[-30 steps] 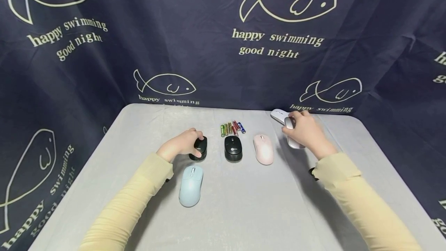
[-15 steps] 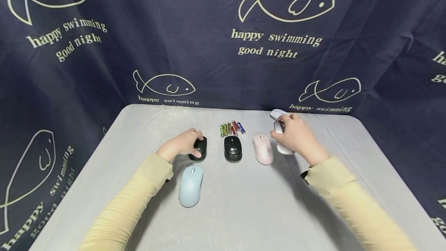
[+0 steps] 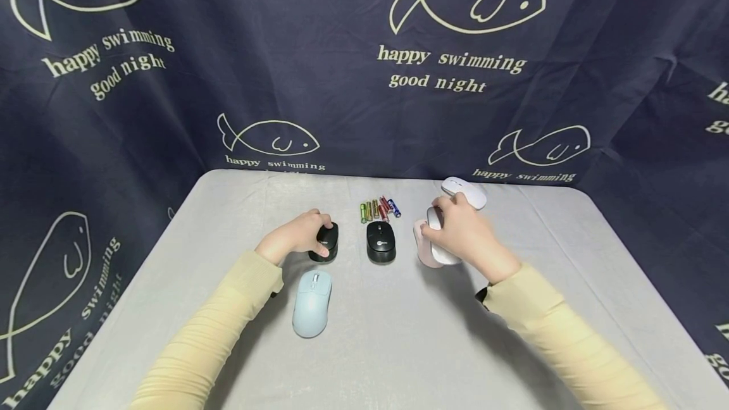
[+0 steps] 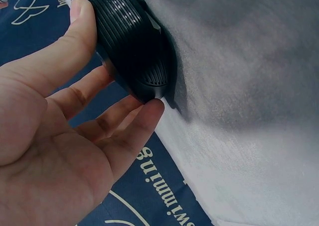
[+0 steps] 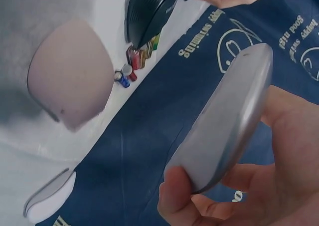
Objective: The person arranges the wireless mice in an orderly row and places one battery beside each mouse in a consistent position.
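On the left of the table, my left hand [image 3: 297,233] grips a black computer mouse [image 3: 329,236] by its sides. The left wrist view shows the thumb on one side of this mouse and the fingers on the other. My right hand [image 3: 469,233] holds a silver-grey mouse [image 5: 224,116] between thumb and fingers, raised in the right wrist view. From the head view it partly covers a pink mouse [image 3: 424,248] lying on the table. A white mouse [image 3: 468,192] lies just behind my right hand.
A second black mouse [image 3: 381,242] stands mid-table between my hands. Behind it lie several small batteries [image 3: 374,209] in green, gold, red and blue. A light-blue mouse [image 3: 312,305] rests nearer, by my left forearm. A dark blue fish-print curtain [image 3: 353,100] borders the table's back edge.
My right hand has carried the silver-grey mouse leftward, from beside the white mouse to over the pink one, exposing more of the white mouse. My left hand has stayed on the black mouse.
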The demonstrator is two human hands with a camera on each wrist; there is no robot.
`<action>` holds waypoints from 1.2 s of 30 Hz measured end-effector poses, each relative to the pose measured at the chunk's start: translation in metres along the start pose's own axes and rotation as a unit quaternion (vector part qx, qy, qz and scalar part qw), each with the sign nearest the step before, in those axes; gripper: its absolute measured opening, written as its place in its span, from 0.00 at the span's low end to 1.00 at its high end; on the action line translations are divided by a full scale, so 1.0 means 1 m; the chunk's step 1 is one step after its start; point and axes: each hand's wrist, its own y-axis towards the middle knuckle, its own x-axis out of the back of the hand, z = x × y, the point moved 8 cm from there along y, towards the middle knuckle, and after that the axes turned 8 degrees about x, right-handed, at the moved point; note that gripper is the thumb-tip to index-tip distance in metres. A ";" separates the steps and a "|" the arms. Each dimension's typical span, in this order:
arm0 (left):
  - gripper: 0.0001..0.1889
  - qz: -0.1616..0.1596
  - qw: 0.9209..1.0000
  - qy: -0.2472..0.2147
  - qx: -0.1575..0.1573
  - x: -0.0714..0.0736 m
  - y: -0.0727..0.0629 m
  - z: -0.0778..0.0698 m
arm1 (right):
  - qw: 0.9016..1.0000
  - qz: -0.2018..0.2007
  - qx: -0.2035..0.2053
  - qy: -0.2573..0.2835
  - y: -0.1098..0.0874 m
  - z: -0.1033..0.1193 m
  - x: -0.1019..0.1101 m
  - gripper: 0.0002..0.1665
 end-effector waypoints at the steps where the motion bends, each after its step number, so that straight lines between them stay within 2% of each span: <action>1: 0.31 0.000 1.000 0.000 0.000 0.000 0.000 0.000 | 1.000 0.000 0.002 0.002 0.000 0.002 -0.002 0.31; 15: 0.31 0.003 1.000 0.001 0.000 0.000 0.000 0.000 | 0.999 0.018 0.024 0.019 -0.010 0.030 -0.019 0.31; 29: 0.31 0.003 1.000 0.000 0.000 0.000 0.002 0.000 | 0.998 0.011 0.050 0.036 -0.020 0.057 -0.030 0.28; 36: 0.31 0.004 1.000 -0.001 0.002 0.002 0.001 0.000 | 0.997 0.021 0.061 0.040 -0.024 0.068 -0.040 0.29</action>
